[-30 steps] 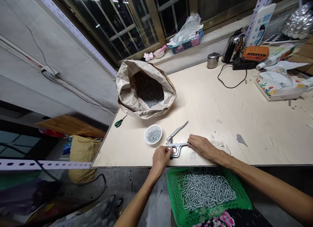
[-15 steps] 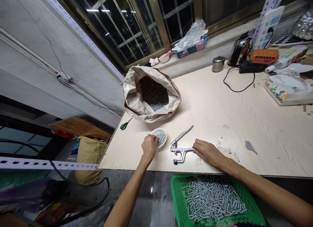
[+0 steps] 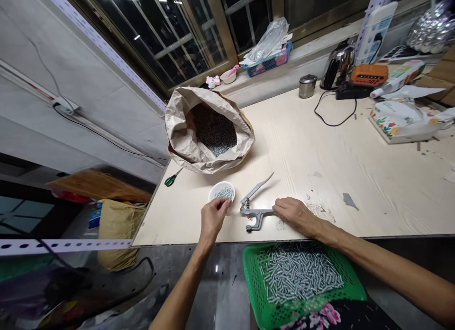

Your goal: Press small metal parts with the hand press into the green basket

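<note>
My left hand (image 3: 212,220) is closed in a pinch at the near edge of a small white bowl (image 3: 211,193). Whatever its fingertips hold is too small to make out. Small silvery metal pieces (image 3: 223,192) lie in the bowl. To the right, a pair of grey snap-fastener pliers (image 3: 259,213) with a spring and a C-shaped jaw lies on the table, its upper lever raised. My right hand (image 3: 293,216) has its fingers closed on the end of the pliers' lower handle. The pliers' jaw faces my left hand.
Behind the bowl stands an open paper sack (image 3: 209,166) of small metal pieces. Green-handled scissors (image 3: 170,180) lie at left. Below the table edge is a green basket (image 3: 250,285) of metal tubular parts. A metal canister (image 3: 307,86), an orange battery (image 3: 368,75) and a tissue pack (image 3: 398,119) sit farther back.
My left hand has come back from inside the bowl to its near edge, fingers pinched. My right hand stays on the pliers' handle. The whole view has shifted a little.
</note>
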Motion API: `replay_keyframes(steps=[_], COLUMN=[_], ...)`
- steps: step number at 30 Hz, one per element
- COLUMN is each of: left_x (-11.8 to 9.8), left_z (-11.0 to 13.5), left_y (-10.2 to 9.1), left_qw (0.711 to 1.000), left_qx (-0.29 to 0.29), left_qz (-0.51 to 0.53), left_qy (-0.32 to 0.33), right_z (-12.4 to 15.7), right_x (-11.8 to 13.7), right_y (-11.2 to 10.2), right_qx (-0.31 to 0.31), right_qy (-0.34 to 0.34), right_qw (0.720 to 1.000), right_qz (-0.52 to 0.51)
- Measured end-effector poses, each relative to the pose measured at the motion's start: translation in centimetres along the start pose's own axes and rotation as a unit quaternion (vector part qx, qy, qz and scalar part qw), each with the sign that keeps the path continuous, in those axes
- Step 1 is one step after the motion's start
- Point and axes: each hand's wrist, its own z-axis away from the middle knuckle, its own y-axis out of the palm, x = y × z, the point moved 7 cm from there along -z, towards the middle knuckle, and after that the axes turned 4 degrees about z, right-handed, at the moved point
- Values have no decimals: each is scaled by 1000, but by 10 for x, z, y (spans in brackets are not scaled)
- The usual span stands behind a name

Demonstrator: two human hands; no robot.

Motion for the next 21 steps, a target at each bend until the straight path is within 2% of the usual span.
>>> replay_keyframes(steps=[4, 7, 11, 15, 18, 21], left_x=[4, 6, 10, 11, 9, 5], left_z=[47, 65, 67, 64, 62, 57], left_y=[24, 40, 51, 54, 54, 55], left_qw=[995, 993, 994, 995, 995, 996], left_qx=[16, 4, -15, -12, 7, 51], left_qz=[101, 115, 106, 93, 81, 52], left_qy=[-1, 20, 33, 46, 52, 50], right_z=[9, 13, 14, 14, 14, 13], right_x=[10, 15, 16, 16, 16, 14], right_y=[-9, -14, -16, -17, -16, -13], right_qx=[-28, -34, -26, -44, -49, -35], right_qy=[-32, -48, -46, -50, -55, -44], right_qw=[999, 998, 999, 998, 997, 998], right_qz=[14, 18, 5, 3, 22, 29])
